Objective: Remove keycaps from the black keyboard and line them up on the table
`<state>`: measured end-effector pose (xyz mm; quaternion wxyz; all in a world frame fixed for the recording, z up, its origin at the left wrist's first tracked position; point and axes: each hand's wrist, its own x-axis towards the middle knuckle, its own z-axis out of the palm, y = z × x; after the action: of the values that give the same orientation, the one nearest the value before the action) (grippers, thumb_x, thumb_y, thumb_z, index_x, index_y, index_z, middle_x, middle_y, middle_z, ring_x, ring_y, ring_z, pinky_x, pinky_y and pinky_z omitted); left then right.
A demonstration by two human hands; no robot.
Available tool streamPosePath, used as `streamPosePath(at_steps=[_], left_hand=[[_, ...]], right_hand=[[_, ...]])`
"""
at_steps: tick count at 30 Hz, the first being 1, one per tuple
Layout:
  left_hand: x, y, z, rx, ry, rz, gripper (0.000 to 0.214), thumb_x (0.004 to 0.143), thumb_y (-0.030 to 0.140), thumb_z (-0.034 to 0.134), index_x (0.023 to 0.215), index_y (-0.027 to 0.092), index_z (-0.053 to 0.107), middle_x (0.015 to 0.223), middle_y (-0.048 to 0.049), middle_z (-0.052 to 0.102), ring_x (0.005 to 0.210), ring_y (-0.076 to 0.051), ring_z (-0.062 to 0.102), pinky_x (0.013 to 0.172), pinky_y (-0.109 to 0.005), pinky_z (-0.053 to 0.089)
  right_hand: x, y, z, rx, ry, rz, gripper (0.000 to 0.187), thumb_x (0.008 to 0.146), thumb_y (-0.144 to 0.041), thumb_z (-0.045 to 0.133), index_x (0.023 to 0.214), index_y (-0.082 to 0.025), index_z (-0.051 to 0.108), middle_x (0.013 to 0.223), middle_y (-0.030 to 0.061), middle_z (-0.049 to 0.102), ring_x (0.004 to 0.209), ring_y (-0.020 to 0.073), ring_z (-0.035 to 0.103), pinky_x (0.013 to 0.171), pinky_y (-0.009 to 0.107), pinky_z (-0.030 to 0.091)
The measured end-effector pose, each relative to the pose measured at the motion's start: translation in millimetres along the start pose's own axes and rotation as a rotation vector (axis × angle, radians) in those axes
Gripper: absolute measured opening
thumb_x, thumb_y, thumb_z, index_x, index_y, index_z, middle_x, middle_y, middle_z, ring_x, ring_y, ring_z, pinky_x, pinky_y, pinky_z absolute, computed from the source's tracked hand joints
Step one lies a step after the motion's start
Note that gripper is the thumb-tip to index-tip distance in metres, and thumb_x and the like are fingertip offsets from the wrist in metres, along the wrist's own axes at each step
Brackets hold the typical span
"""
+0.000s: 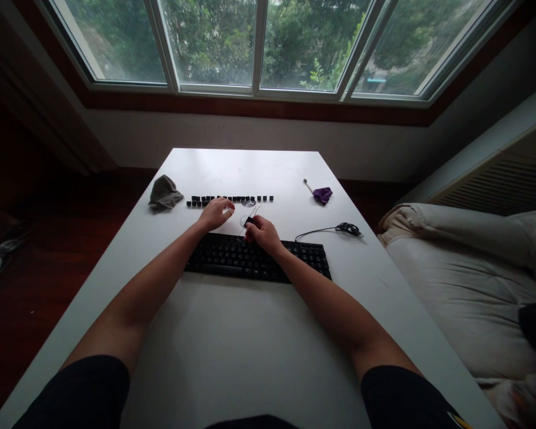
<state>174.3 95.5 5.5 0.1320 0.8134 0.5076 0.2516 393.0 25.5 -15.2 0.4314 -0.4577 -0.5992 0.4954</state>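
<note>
A black keyboard [226, 256] lies across the white table, with its top row of keys partly hidden by my hands. Above its right half, my right hand [264, 233] is closed in a pinch on a small wire keycap puller [249, 220], whose thin wires stick up past the fingertips. My left hand [217, 214] hovers beyond the keyboard's upper left edge, fingers curved and apart, with nothing visible in it. Just past it, loose black keycaps [199, 203] stand in two rows. A small clear round piece [248, 203] lies by them.
On the table's left side is a crumpled grey cloth [164, 193]. A purple cloth [323, 195] and a thin brush [308, 185] lie at the far right. The keyboard's coiled cable [348, 229] rests right of it. A cushioned seat [464, 286] stands beside the table [232, 333].
</note>
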Motion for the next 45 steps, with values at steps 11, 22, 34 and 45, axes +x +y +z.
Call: streamPosePath(at_steps=[11,22,34,45], left_hand=[[-49.9,20.6,-6.1,-0.218,-0.33,0.103,0.022,0.09,0.038,0.062,0.099,0.024,0.076,0.097,-0.005,0.072,0.091,-0.021,0.065,0.082,-0.033,0.052],[-54.1,21.5,-9.0,-0.208,-0.407,0.068,0.017,0.09,0.036,0.06,0.096,0.024,0.071,0.096,-0.0019,0.074,0.087,-0.021,0.066,0.079,-0.032,0.052],[-56.7,22.3,-7.0,-0.188,-0.332,0.111,0.016,0.089,0.031,0.061,0.1,0.023,0.07,0.101,-0.0044,0.07,0.091,-0.021,0.065,0.083,-0.035,0.053],[-67.4,41.1,-9.6,-0.127,-0.31,0.338,0.025,0.086,0.024,0.064,0.11,0.023,0.071,0.116,-0.0088,0.065,0.118,-0.029,0.054,0.105,-0.043,0.048]], right_hand=[[-7.5,-26.2,-5.6,-0.238,-0.12,-0.13,0.014,0.093,-0.037,0.061,0.088,-0.023,0.059,0.074,-0.0015,0.072,0.066,0.0165,0.071,0.064,0.027,0.054],[-10.0,-31.8,-14.1,-0.353,-0.208,-0.136,0.01,0.094,-0.032,0.059,0.091,-0.024,0.064,0.073,-0.0019,0.072,0.066,0.0165,0.069,0.067,0.027,0.048],[-19.9,-29.3,-11.8,-0.646,-0.304,-0.477,0.007,0.092,-0.028,0.062,0.096,-0.023,0.065,0.083,0.0018,0.066,0.071,0.0159,0.056,0.068,0.026,0.04],[-25.7,-15.5,-4.7,-0.649,-0.124,-0.458,0.014,0.094,-0.035,0.058,0.087,-0.023,0.06,0.077,0.0007,0.063,0.065,0.0146,0.051,0.065,0.026,0.038]])
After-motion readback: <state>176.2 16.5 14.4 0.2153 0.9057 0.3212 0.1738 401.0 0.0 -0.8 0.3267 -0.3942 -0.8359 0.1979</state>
